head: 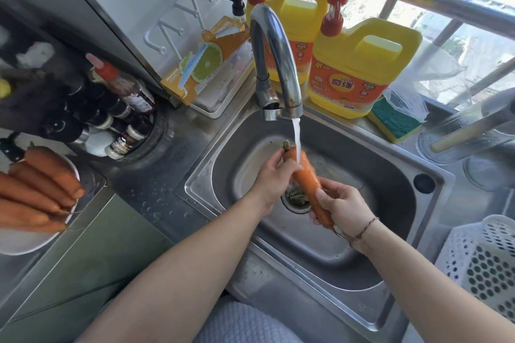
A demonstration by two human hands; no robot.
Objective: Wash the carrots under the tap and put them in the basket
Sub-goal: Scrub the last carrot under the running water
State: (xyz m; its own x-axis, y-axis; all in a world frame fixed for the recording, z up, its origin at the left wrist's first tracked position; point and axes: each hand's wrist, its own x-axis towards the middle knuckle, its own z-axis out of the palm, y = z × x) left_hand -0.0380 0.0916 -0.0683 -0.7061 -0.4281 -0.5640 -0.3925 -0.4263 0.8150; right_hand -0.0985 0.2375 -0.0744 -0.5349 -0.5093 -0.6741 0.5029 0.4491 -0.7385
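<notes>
An orange carrot [306,178] is held over the steel sink [390,175], under the stream of water running from the chrome tap [274,56]. My left hand [271,178] grips the carrot's thick top end. My right hand [344,207] holds its thin lower end. Several more carrots [39,189] lie on a white plate [25,242] at the left edge. The white perforated basket [485,264] stands on the counter at the right edge, partly cut off.
Two yellow detergent jugs [359,69] with red pumps stand behind the sink on the sill. A sponge [395,122], an orange box [206,61] and a rack of dark bottles [117,108] crowd the back. A glass lid [473,131] lies at right.
</notes>
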